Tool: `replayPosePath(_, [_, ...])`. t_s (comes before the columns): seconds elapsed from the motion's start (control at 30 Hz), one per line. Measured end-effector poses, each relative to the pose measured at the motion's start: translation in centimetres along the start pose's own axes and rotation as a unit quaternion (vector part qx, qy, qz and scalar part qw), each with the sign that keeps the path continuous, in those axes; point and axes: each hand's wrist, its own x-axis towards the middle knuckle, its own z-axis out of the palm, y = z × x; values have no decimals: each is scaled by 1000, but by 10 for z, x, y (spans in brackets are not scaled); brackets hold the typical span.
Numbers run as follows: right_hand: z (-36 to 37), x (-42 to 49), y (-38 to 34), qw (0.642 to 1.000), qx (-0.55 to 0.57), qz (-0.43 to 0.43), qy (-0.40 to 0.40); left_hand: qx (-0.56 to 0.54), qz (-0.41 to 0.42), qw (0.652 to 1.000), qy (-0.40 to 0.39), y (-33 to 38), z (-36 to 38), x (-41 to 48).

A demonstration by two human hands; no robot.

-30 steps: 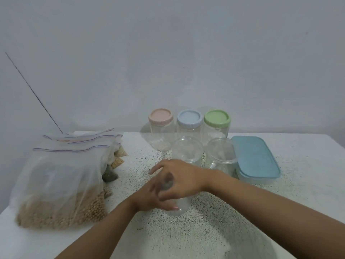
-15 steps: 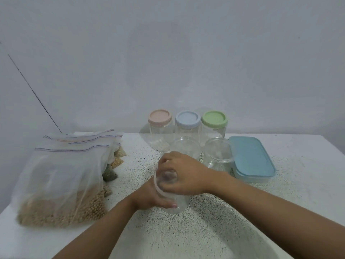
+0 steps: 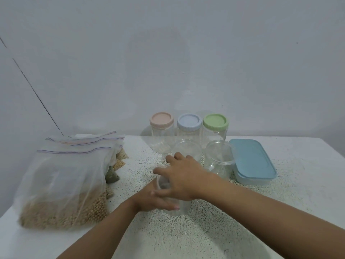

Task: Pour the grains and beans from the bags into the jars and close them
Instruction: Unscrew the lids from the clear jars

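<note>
Showing an early stage: left hand (image 3: pixel 149 200) grips the near jar (image 3: pixel 179 210) low down, right hand (image 3: pixel 183 179) clasps its top (lid indistinct); bags (image 3: pixel 61 184) unpoured, rear jars (image 3: pixel 189 135) apparently empty.

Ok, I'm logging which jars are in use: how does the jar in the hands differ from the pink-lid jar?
The held jar is nearest the camera; the pink-lid jar stands in the back row. The left hand grips the held jar's side and the right hand its top; nothing touches the pink-lid jar. Both are clear.
</note>
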Motion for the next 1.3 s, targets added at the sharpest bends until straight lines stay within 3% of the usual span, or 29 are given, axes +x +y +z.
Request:
replayPosePath(0.13, [4,2,-9,999,-43,-1,-6,10,-27,1000,-7,-3,1,-2])
replayPosePath(0.3, [-4,8,5,987,113,-107,-44,21,-38,999,-16,0,-2,-3])
replayPosePath(0.37, [-7,6,6,986,142,-77,-28,31,-18,999,-18,3,-2,-4])
replayPosePath(0.5, [-5,0,-5,998,-2,58,-29,6,-7,1000,-13,4,-2,-4])
replayPosePath(0.6, [-2,0,-10,998,-15,54,-37,7,10,1000,-13,4,-2,-3])
replayPosePath(0.8, [-7,-4,5,996,74,-53,11,8,-4,1000,-18,2,-2,-3])
replayPosePath(0.9, [-13,-15,18,975,196,-69,77,-23,-5,1000,6,-8,0,-1])
replayPosePath(1.03, [-11,-42,36,907,374,-9,195,-66,-47,996,38,-16,7,-1])
replayPosePath(1.2, [46,-92,64,886,334,146,287,-17,-34,995,95,-9,29,2])
replayPosePath(1.3, [82,-112,83,846,381,220,301,8,-14,992,123,-5,42,7])
